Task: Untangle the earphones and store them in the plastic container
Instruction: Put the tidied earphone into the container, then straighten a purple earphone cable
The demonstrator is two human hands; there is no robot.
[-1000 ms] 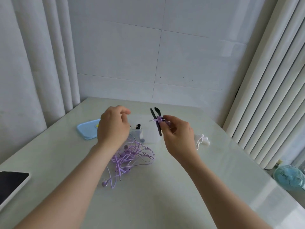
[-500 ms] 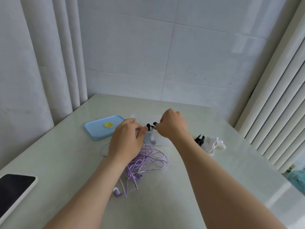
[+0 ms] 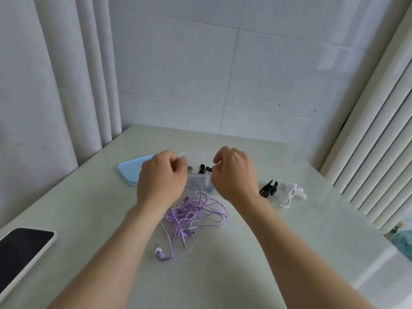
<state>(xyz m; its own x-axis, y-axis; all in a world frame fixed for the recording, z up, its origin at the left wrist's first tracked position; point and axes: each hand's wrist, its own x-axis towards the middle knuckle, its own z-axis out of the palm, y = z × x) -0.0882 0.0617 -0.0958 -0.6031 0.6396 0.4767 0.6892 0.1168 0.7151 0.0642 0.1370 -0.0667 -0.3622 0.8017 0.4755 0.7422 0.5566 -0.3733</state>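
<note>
Earphones point(image 3: 196, 214): purple, a loose tangle mid-table, just on the near side of the container; one bud trails toward the near edge.
Plastic container point(image 3: 201, 185): clear and open, toward the far edge, with black clips and small pieces inside.
Left hand point(image 3: 161, 177): over the container's left end, fingers curled together; too blurred to tell if they pinch anything.
Right hand point(image 3: 234, 175): over its right end, fingers curled likewise; a hold cannot be told.
Progress: seemingly partway; some items are stored, but the purple tangle is still to undo, and white earphones point(image 3: 289, 192) lie beside a black clip point(image 3: 268, 188) toward the right edge.
Lid point(image 3: 129, 172): blue, left of the container.
Table point(image 3: 211, 275): pale and glossy, with a phone point(image 3: 22, 244) at the left edge.
Room: tiled wall point(image 3: 223, 63), curtains point(image 3: 66, 85) on both sides.
</note>
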